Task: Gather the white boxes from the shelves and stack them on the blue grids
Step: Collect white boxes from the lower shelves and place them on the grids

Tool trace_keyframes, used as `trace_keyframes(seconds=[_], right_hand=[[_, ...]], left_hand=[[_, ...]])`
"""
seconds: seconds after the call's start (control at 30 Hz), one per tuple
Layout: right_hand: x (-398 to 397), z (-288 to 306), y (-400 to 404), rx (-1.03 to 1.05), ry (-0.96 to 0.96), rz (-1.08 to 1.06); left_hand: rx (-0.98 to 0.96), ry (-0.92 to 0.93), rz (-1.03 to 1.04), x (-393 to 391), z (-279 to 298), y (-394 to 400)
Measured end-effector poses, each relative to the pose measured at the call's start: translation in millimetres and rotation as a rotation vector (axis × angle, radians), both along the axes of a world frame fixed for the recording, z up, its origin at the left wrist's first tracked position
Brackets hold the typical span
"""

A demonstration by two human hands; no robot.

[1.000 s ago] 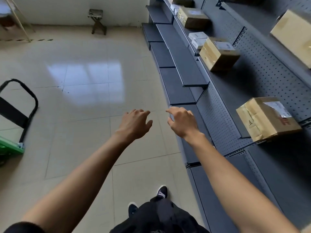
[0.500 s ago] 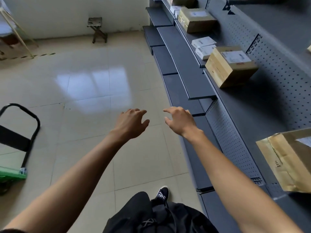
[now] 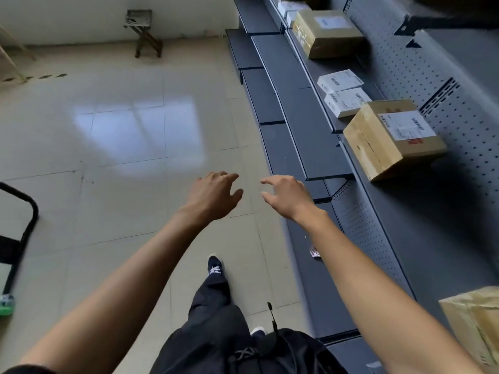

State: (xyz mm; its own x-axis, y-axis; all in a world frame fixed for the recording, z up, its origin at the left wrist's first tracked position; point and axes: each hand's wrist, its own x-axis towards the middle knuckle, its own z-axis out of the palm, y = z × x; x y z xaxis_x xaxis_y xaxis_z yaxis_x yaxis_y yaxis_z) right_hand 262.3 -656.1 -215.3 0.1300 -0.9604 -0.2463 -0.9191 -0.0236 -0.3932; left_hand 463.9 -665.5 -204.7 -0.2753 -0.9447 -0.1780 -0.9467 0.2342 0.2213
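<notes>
The dark metal shelving [image 3: 318, 125] runs along the right of the view, and everything here is placed by it. The tiled floor [image 3: 121, 130] spreads to its left, with a folding stool [image 3: 143, 31] against the far wall. On the shelving sit three brown cardboard boxes: one far along [image 3: 328, 32], one in the middle [image 3: 391, 139], one at the near corner [image 3: 475, 325], cut off by the frame.

Between the far and middle brown boxes lie the white boxes [image 3: 343, 90], two clearly seen, side by side and touching; more white shapes show farther along the shelving, too small to count. No blue grids are in view.

Both hands are out over the floor just left of the shelving, well short of the white boxes. The left hand [image 3: 213, 195] and right hand [image 3: 287, 197] are empty, fingers loosely curled and spread.

The white boxes look small, flat and stiff, probably light; their printed card may be a little slick. Taking each by its long side edges, or lifting the pair together, one hand on each outer side, seems soundest.
</notes>
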Motion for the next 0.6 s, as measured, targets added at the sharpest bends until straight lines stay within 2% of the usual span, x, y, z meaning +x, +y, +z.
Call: trace_keyframes(seconds=[0.23, 0.6], right_hand=[[0.1, -4.9, -95.1, 0.130, -0.115, -0.199], [-87.9, -10.0, -192.3, 0.075, -0.206, -0.500]], left_hand=[[0.042, 0.041, -0.127, -8.0, -5.1, -126.0], [0.049, 0.017, -0.386, -95.0, -3.3, -267.2]])
